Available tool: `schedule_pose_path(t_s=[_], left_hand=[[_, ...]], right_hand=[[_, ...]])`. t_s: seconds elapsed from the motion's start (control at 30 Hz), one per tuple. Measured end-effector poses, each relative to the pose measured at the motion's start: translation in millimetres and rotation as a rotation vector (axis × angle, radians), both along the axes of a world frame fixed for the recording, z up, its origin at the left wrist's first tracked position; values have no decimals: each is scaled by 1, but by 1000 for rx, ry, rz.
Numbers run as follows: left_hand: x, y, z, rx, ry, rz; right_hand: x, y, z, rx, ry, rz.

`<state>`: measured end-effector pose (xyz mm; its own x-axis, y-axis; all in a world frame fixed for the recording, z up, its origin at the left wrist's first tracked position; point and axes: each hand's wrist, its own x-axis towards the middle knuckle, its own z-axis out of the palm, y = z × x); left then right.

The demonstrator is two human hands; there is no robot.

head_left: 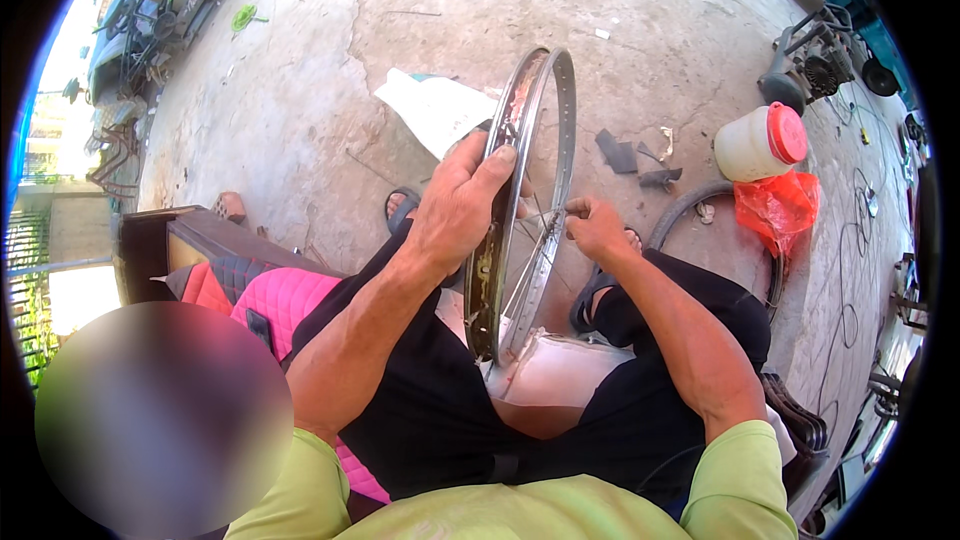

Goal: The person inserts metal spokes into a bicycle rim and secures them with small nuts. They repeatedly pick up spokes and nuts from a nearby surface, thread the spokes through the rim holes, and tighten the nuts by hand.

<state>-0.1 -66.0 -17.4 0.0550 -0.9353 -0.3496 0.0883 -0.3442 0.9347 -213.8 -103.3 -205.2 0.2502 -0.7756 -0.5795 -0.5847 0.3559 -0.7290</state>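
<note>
A bare metal bicycle wheel rim (486,270) stands upright between my knees, its lower edge by a whitish cloth or sack (560,365). My left hand (462,198) is wrapped around the rim's left side, thumb on top. Several thin spokes (522,275) run inside the rim, some bunched near its right side. There, my right hand (598,228) is closed, thumb and forefinger pinched together at the rim's outer edge by the spoke ends. Whatever small piece sits between those fingertips is too small to make out.
Ahead on the concrete lie a white sheet or bag (435,105) and dark scraps (617,152). To the right are a whitish tub with a red lid (745,148), a red plastic bag (778,208) and a black tyre (685,212). A wooden box (215,245) stands left.
</note>
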Motion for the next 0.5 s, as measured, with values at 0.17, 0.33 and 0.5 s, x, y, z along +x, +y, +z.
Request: schedule_pose_path(t_s=[0.17, 0.33, 0.5], left_hand=[[0, 0, 0, 13, -3, 2], [0, 0, -1, -10, -21, -10], [-2, -2, -1, -15, -10, -10]], right_hand=[[0, 14, -14, 27, 38, 138], [7, 17, -4, 5, 86, 183], [11, 19, -4, 25, 87, 123]])
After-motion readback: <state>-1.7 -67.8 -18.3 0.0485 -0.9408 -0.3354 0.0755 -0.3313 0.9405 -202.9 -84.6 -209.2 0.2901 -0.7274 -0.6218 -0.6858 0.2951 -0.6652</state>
